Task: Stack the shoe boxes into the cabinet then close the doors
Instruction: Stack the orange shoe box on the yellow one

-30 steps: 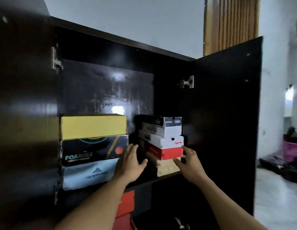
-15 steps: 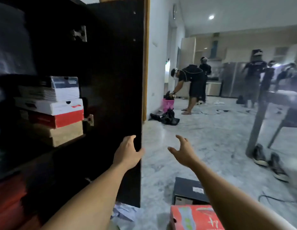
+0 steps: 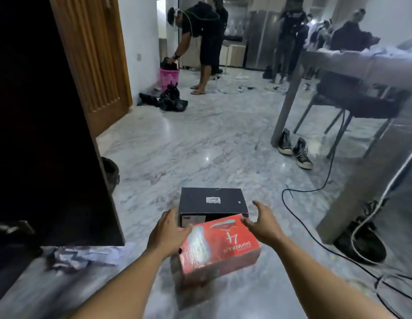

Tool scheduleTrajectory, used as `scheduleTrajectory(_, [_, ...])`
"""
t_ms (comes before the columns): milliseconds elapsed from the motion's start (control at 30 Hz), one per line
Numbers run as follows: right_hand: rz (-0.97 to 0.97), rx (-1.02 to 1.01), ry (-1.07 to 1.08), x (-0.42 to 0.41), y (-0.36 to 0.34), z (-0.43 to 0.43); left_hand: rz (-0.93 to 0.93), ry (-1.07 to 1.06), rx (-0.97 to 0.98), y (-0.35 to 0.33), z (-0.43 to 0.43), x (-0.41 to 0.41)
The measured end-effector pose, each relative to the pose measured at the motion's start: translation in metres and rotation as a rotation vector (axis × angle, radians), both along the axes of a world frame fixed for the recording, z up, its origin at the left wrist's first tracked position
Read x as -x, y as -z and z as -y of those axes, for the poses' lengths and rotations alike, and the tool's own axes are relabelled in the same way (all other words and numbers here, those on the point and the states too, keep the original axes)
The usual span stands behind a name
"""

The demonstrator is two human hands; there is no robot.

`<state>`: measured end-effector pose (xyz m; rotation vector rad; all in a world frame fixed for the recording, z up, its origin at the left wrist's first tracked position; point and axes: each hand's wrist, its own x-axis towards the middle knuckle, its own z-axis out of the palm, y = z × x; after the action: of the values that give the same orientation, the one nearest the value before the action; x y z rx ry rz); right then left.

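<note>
Head cam: both grips spread, left hand [image 3: 165,229] & right hand [image 3: 262,223] over red box [image 3: 220,246], "4".

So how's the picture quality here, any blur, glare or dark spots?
Head view: the red shoe box and both forearms are motion-blurred; ceiling lights glare off the marble floor; the cabinet door is nearly black; wide-angle distortion bends the table at right.

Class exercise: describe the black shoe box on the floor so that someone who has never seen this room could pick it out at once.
Start at the dark cabinet door on the left and look right along the marble floor to the two boxes by the left hand and right hand. The black box is the farther one. It has a small white label on its lid, unlike the red box in front.
</note>
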<state>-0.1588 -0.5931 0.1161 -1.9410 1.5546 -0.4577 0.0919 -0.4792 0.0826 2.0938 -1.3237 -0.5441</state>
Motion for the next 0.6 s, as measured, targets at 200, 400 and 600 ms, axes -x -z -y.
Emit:
scheduleTrajectory(200, [0.050, -0.231, 0.105, 0.026, 0.108, 0.033, -0.152, 0.027, -0.135, 0.111, 0.018, -0.004])
scheduleTrajectory(400, [0.163, -0.331, 0.120, 0.034, 0.168, 0.056, -0.376, 0.045, -0.094, 0.177, 0.014, -0.004])
scheduleTrajectory(600, [0.298, -0.360, 0.076, 0.048, 0.201, 0.063, -0.496, 0.066, -0.033, 0.197, 0.016, 0.008])
